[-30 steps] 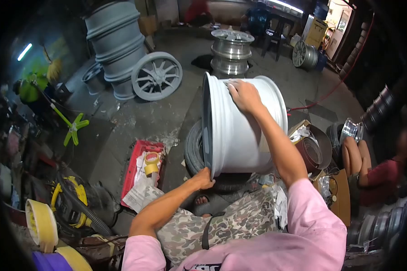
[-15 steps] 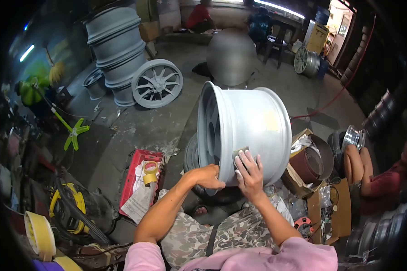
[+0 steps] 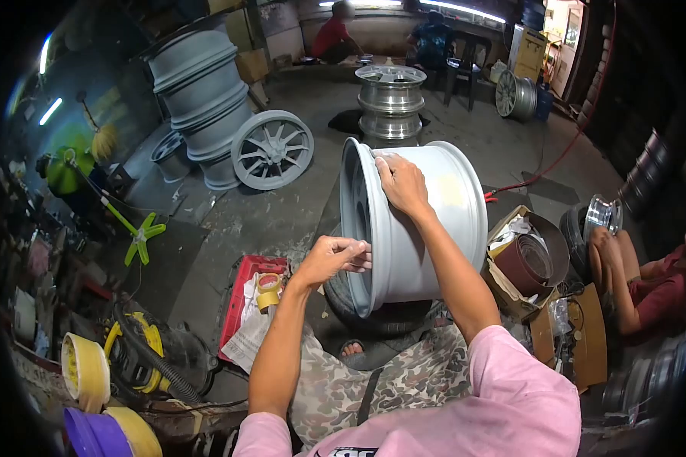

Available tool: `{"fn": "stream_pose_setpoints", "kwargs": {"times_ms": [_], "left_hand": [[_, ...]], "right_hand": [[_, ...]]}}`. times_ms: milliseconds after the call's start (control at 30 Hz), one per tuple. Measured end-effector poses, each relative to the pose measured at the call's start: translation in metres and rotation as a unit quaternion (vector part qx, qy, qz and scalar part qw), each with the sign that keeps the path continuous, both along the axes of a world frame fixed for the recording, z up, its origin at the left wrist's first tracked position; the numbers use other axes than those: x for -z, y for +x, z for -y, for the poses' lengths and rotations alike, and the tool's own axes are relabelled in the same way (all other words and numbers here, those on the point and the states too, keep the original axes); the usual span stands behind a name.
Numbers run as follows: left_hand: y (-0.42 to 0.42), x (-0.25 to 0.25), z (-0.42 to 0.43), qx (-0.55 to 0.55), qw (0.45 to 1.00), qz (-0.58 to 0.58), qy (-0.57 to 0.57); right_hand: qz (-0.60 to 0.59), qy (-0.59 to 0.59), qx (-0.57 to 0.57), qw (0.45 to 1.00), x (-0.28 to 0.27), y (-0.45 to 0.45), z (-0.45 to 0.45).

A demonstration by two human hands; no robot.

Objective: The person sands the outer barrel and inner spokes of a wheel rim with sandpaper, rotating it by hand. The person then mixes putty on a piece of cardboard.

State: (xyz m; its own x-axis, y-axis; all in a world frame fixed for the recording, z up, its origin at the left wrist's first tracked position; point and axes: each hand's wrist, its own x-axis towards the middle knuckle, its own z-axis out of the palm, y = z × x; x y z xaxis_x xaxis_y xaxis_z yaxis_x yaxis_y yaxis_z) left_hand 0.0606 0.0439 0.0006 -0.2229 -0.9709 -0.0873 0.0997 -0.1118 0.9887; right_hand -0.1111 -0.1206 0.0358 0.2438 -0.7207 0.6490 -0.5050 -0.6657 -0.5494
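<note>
A grey-white wheel rim lies on its side over a dark tyre, its open face turned left. My right hand rests on top of the barrel near the left lip, fingers bent over the surface; whatever lies under the fingertips is hidden. At the rim's left edge is my left hand, thumb and fingers stretched toward the lip, partly inside it. Those fingers are apart and hold nothing that shows.
Grey rims are stacked at the back left beside a spoked wheel. Shiny rims stand behind. A red tray with tape sits left; boxes stand right. A co-worker sits at the far right.
My right hand has gone from low on the barrel back up to its top. My left hand has risen along the lip and its fingers have opened. The rim's pale patch has shifted.
</note>
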Motion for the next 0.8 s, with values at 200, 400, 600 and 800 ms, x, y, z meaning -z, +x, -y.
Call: {"fn": "stream_pose_setpoints", "kwargs": {"times_ms": [200,400,600,800], "left_hand": [[-0.005,0.007,0.003,0.005,0.999,0.006,0.037],[-0.012,0.01,0.013,-0.055,0.995,-0.061,0.051],[-0.013,-0.007,0.008,-0.078,0.978,-0.189,0.041],[-0.006,0.007,0.021,-0.08,0.988,-0.124,0.035]], "right_hand": [[0.004,-0.008,0.003,1.0,0.002,0.002,0.006],[0.077,-0.07,-0.037,0.994,0.037,0.002,-0.073],[-0.017,-0.075,-0.057,0.995,0.116,-0.045,-0.195],[-0.006,-0.103,-0.085,0.991,0.003,0.017,-0.048]]}}
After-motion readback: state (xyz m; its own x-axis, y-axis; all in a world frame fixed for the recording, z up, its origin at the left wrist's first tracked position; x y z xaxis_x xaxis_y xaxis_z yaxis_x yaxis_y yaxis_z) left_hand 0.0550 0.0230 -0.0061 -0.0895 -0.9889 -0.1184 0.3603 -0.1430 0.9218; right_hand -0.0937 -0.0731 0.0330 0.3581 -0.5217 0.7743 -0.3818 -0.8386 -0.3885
